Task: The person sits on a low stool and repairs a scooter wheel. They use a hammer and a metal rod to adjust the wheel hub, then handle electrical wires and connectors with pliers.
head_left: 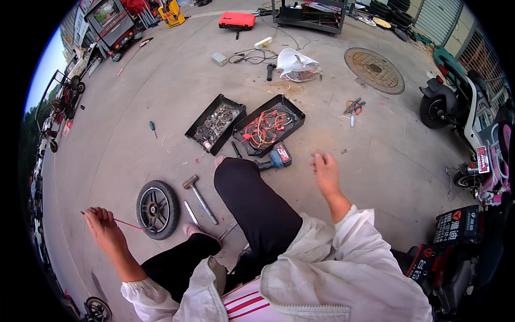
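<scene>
My left hand is held out at the left, closed on a thin red wire. A short dark tip pokes out past its fingers. The wire runs to a small greyish piece at the lower edge of a black spoked wheel, which lies flat on the ground. Raised at the right, my right hand has its fingers curled together; whether anything small is between them is hidden. The blue cordless power tool lies left of that hand, beside my knee.
Black trays of small metal parts and coloured wires lie ahead. A hammer and metal bar are beside the wheel. Pliers, a screwdriver and a plastic bag lie farther off. Scooters stand right.
</scene>
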`<state>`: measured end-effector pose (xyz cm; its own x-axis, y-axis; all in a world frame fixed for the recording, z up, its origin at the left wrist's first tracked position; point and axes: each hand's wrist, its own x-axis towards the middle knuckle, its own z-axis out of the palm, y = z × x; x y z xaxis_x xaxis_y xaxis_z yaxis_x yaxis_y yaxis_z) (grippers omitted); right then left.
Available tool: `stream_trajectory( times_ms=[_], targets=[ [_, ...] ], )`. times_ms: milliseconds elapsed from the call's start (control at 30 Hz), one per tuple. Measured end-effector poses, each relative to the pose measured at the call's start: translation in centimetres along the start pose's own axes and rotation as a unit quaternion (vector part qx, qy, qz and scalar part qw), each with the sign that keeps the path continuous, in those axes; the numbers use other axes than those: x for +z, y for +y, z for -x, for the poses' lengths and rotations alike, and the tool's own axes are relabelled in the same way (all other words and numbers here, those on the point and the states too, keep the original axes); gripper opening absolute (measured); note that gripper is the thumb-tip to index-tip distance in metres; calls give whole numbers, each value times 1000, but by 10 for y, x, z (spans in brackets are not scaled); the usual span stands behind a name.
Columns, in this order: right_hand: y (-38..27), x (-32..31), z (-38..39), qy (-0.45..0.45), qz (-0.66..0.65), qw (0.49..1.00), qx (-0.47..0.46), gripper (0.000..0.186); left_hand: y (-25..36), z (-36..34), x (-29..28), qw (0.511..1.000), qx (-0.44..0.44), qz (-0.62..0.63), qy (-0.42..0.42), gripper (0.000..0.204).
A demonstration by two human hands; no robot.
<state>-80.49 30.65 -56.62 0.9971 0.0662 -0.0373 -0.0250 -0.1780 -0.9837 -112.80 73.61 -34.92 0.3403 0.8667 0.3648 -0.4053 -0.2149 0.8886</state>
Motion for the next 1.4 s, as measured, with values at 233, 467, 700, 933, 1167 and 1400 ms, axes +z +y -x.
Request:
stream_trajectory(
  times_ms=[233, 467, 700, 933, 1167, 1400],
  targets=[
    [227, -180, 114, 162, 100, 938, 289, 22, -21, -2, 46, 986, -47, 114, -115, 39],
    [199, -152, 121, 52, -43, 911, 407, 21, -41, -34, 82, 976, -84, 155, -129, 32],
    [210, -116, 6, 2, 100, 937, 333, 25, -98, -78, 24, 985, -149, 57, -70, 36],
    [253, -122, -125, 9, 400, 908, 128, 30, -164, -78, -9, 925, -308, -55, 215, 41],
    [279, -125, -241, 23, 451, 879, 152, 51, -180, -96, -51, 876, -329, -195, 295, 38],
    [308, -120, -356, 52, 441, 889, 108, 59, -196, -120, -109, 834, -335, -318, 302, 36]
  ],
)
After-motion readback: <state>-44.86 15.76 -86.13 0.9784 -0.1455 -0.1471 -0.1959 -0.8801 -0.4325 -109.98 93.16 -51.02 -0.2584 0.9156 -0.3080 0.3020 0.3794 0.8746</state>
